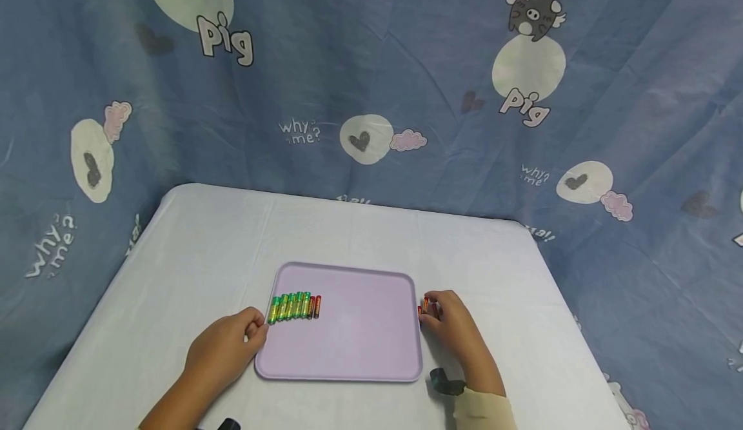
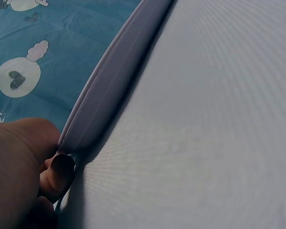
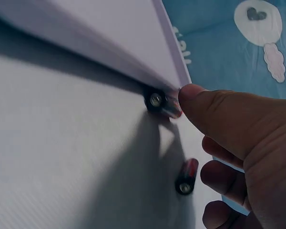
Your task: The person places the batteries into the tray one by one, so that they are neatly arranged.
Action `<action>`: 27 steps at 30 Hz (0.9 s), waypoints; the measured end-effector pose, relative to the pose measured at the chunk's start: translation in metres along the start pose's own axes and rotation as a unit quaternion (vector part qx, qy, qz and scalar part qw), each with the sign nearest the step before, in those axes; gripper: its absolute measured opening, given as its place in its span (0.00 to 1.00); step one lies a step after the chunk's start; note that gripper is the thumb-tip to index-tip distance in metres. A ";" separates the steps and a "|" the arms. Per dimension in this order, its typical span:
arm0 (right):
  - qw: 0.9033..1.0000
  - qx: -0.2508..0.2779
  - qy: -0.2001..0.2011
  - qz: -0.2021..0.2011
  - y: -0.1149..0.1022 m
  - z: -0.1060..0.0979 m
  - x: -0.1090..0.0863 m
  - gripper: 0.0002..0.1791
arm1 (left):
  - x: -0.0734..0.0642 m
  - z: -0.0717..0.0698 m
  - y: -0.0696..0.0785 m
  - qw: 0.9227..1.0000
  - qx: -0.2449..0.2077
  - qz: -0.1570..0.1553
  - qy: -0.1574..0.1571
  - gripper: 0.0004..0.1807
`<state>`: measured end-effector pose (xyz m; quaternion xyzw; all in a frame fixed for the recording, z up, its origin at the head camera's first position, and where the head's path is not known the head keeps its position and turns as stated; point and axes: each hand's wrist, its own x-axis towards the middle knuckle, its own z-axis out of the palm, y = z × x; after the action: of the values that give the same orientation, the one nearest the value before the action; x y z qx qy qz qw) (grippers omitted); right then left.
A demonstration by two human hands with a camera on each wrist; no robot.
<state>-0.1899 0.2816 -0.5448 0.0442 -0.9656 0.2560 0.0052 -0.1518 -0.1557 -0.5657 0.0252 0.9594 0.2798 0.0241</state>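
Observation:
A lilac tray [image 1: 371,346] lies on the table with a row of several green-and-yellow batteries [image 1: 289,306] and two thinner red batteries [image 1: 317,307] side by side at its left. My left hand [image 1: 229,346] pinches the tray's left rim; in the left wrist view its thumb and curled fingers meet at the rim's end [image 2: 86,124]. Just beyond the right rim, my right hand [image 1: 455,323] pinches a small red battery [image 1: 426,305] between thumb and fingers. Close beside the tray wall, a dark-ended battery [image 3: 156,100] shows at the right thumb. Another red-and-black battery [image 3: 187,176] lies under the fingers.
A white cloth [image 1: 348,230] covers the table. Behind it hangs a blue printed curtain [image 1: 383,62]. A black strap-like device [image 1: 445,383] sits at the right wrist, and a dark piece [image 1: 229,424] shows near the left forearm.

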 end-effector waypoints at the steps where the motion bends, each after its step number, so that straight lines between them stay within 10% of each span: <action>1: 1.000 0.000 0.000 -0.001 -0.002 0.000 0.000 0.24 | 0.000 0.000 0.000 1.000 0.000 -0.001 -0.001 0.04; 27: 0.999 0.007 0.008 -0.043 -0.038 0.017 0.007 0.24 | 0.001 0.004 -0.004 1.000 0.004 -0.003 -0.004 0.05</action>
<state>-0.1933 0.2394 -0.5405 0.0838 -0.9609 0.2630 0.0233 -0.1526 -0.1573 -0.5712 0.0233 0.9604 0.2762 0.0287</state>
